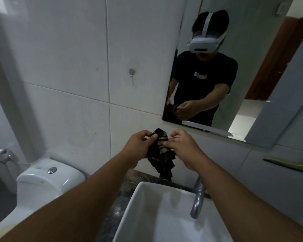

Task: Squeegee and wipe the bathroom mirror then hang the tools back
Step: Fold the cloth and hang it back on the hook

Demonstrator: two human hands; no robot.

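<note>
A dark striped cloth point(162, 161) hangs bunched between my two hands, above the back of the white sink point(143, 203). My left hand point(138, 145) pinches its upper left part, and my right hand point(180, 145) grips its upper right edge. The mirror point(252, 49) is on the wall to the upper right, and it reflects a person holding the cloth. A small metal wall hook point(131, 72) sits on the tile left of the mirror with nothing on it. No squeegee is in view.
A chrome tap point(198, 198) rises at the sink's back right. A white toilet point(45, 180) with a flush button stands at the lower left, and a bidet sprayer point(2, 155) is mounted beside it. A green-edged shelf point(290, 164) juts from the right wall.
</note>
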